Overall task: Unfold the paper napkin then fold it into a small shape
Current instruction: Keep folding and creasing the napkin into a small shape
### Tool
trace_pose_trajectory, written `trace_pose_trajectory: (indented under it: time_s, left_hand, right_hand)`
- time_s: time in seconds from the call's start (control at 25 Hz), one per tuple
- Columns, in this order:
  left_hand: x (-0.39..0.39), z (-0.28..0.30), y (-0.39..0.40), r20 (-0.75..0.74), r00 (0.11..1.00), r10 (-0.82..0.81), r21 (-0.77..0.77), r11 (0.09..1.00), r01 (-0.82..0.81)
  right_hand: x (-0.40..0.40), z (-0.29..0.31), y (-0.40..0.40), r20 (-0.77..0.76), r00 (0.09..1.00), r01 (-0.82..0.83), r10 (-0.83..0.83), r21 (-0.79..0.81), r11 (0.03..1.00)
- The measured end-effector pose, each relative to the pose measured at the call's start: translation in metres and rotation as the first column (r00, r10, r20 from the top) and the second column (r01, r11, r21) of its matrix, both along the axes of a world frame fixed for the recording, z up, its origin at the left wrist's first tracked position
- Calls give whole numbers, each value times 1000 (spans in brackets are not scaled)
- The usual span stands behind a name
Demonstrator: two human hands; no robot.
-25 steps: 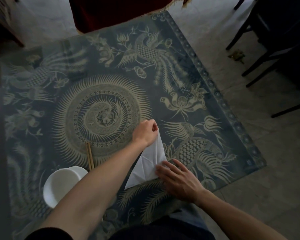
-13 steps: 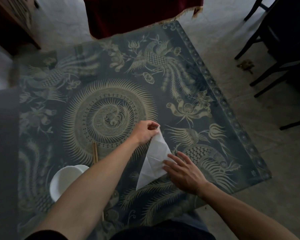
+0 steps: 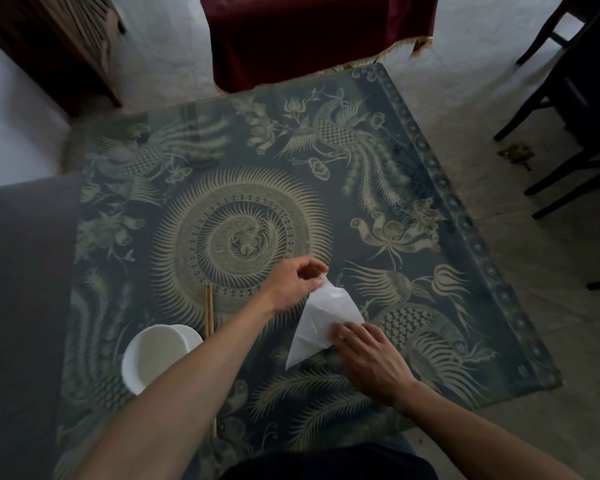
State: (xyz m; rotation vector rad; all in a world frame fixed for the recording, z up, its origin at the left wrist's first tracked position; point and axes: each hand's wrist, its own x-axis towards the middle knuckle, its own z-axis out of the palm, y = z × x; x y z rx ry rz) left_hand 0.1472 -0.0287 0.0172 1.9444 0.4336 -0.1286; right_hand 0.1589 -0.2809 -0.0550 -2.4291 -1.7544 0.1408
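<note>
The head camera, the only view, looks down on a glass-topped table [image 3: 430, 161] laid over a dark cloth printed with pale phoenixes and a spiral medallion. The paper napkin [image 3: 321, 322] lies on the near right part of the table, already folded into a long white triangle whose narrow tip points toward the person and whose far corner is lifted off the surface.

The left hand [image 3: 293, 284] reaches across from the left and pinches that far corner between thumb and fingertips, fingers curled narrow around the paper. Holding it there seems meant to raise the corner so it can be carried over for the next crease.

The right hand [image 3: 371, 358] rests palm down on the napkin's near right edge, fingers [image 3: 347, 332] flat and loosely spread. It grips nothing; it appears to press the sheet against the glass so the paper does not slide while the other corner is pulled. The thin tissue will likely crumple or tear if tugged hard, which suits this light pinch.

To the left, well apart from the napkin, a white bowl [image 3: 158, 356] sits near the table's edge, partly hidden by the left forearm, with a pair of wooden chopsticks [image 3: 208, 308] just beside it.
</note>
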Motion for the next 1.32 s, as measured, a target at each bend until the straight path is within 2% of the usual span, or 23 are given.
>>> trace_pose_trajectory:
  time_s: [0.12, 0.36, 0.64, 0.84, 0.96, 1.08, 1.2, 1.32]
  left_hand:
    - [-17, 3, -5, -27, 999, -38, 50, 998, 40]
    - [-55, 1, -15, -9, 1000, 7, 98, 995, -6]
    - [-95, -16, -26, -57, 998, -23, 264, 964, 37]
    - [-112, -28, -30, -110, 993, -30, 297, 953, 62]
    - [-118, -32, -35, -130, 991, -38, 322, 943, 78]
    - [-124, -36, -39, -130, 991, -33, 330, 941, 75]
    - [-130, -38, -43, -114, 993, -34, 355, 932, 73]
    - [-135, -40, -46, -100, 992, -73, 409, 906, 108]
  right_hand:
    - [2, -4, -3, -9, 1000, 9, -9, -10, 1000]
    - [-2, -14, -9, 2, 1000, 23, -23, 18, 1000]
    - [-4, -15, -14, 14, 1000, -4, 3, 69, 998]
    - [-7, -13, -20, 22, 1000, -21, 20, 15, 1000]
    - [-8, -8, -28, 3, 998, -57, 57, 40, 998]
    - [-6, 3, -30, -55, 998, 26, -22, 75, 997]
    - [-7, 9, -12, -37, 990, 133, -133, 2, 991]
    - [-10, 9, 1, -29, 994, 102, -107, -128, 986]
